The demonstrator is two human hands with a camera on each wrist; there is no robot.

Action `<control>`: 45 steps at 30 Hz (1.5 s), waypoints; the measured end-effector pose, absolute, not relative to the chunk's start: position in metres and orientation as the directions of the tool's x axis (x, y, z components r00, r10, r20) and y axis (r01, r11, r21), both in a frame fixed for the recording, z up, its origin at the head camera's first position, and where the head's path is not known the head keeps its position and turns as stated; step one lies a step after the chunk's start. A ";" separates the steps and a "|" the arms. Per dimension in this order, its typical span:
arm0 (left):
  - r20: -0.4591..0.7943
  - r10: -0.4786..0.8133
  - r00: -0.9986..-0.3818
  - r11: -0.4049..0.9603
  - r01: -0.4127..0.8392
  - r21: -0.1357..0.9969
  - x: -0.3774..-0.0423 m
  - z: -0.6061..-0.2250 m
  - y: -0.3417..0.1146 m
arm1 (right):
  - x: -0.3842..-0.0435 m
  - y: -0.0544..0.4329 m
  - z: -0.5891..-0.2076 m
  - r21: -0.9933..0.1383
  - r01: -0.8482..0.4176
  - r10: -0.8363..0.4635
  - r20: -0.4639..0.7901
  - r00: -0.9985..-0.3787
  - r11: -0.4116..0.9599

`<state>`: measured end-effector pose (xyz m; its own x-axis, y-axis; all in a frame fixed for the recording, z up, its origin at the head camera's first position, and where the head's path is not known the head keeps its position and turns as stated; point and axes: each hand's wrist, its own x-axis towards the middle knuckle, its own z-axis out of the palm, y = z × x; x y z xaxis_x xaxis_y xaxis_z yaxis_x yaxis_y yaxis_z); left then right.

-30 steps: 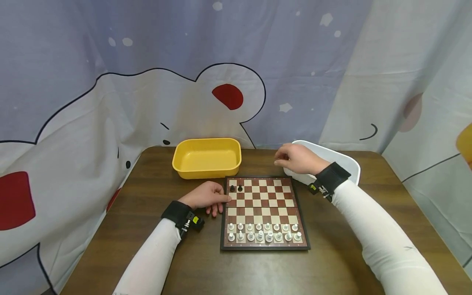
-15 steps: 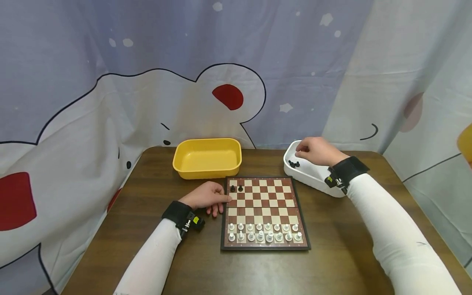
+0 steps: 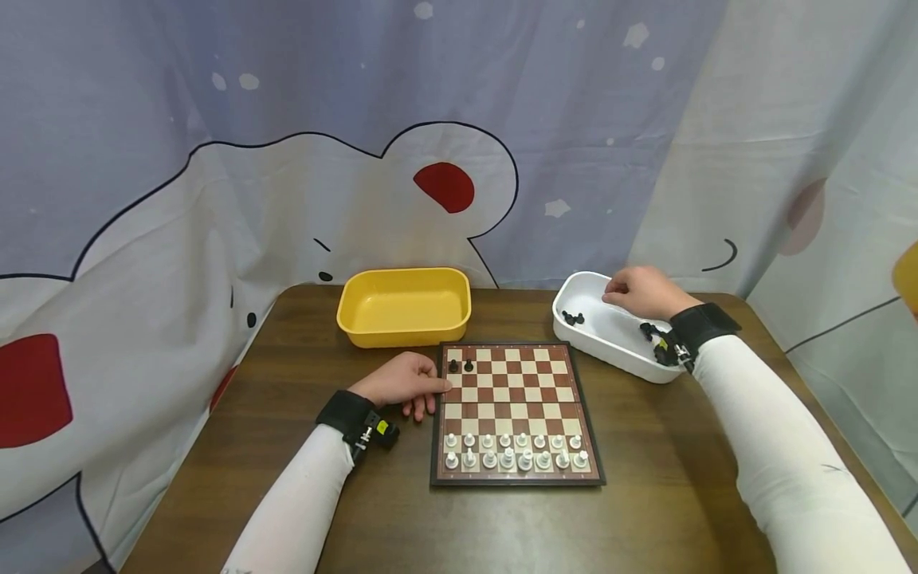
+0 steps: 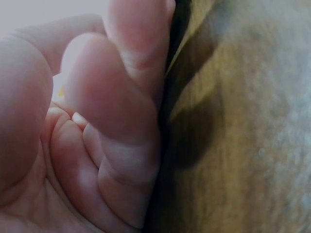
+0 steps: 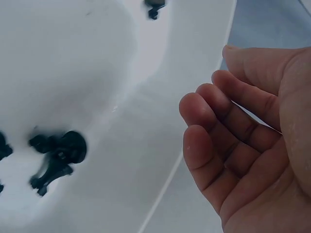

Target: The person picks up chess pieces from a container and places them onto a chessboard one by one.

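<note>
A chessboard (image 3: 516, 414) lies on the table with white chess pieces (image 3: 506, 451) in two rows along its near side. Two black pawns (image 3: 461, 366) stand at its far left corner. My left hand (image 3: 405, 383) rests at the board's left edge, one digit touching the board and other fingers loosely bent beside it on the table. Over the white tray (image 3: 598, 343) hovers my right hand (image 3: 649, 292), its fingers (image 5: 197, 107) loosely bent with nothing between them. Black chess pieces (image 5: 60, 155) lie in the tray below, some partly hidden by the right wrist.
An oblong yellow tray (image 3: 403, 319) stands behind the board on the left, close to its far edge. The brown wooden table (image 3: 516, 530) reaches back to a printed curtain (image 3: 344, 207).
My right hand has moved rightward, from the white tray's left end to above its far middle, uncovering black pieces inside. The left hand stays where it was.
</note>
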<state>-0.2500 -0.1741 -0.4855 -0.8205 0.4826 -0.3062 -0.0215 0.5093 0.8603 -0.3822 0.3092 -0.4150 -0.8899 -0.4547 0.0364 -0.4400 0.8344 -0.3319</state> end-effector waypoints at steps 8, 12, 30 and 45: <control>-0.303 0.490 -0.817 0.505 -0.018 0.863 -0.250 -0.486 -0.175 | -0.382 0.320 -0.424 -0.332 -0.399 -0.420 0.010 -0.907 0.855; -0.303 0.489 -0.818 0.503 -0.020 0.864 -0.251 -0.487 -0.175 | -0.383 0.322 -0.429 -0.325 -0.383 -0.402 0.013 -0.916 0.864; -0.307 0.485 -0.819 0.506 -0.024 0.862 -0.250 -0.485 -0.175 | -0.395 0.316 -0.462 -0.254 -0.461 -0.473 0.012 -0.881 0.850; -0.316 0.477 -0.820 0.510 -0.034 0.859 -0.251 -0.486 -0.175 | -0.370 0.280 -0.459 -0.266 -0.541 -0.565 -0.020 -0.825 0.798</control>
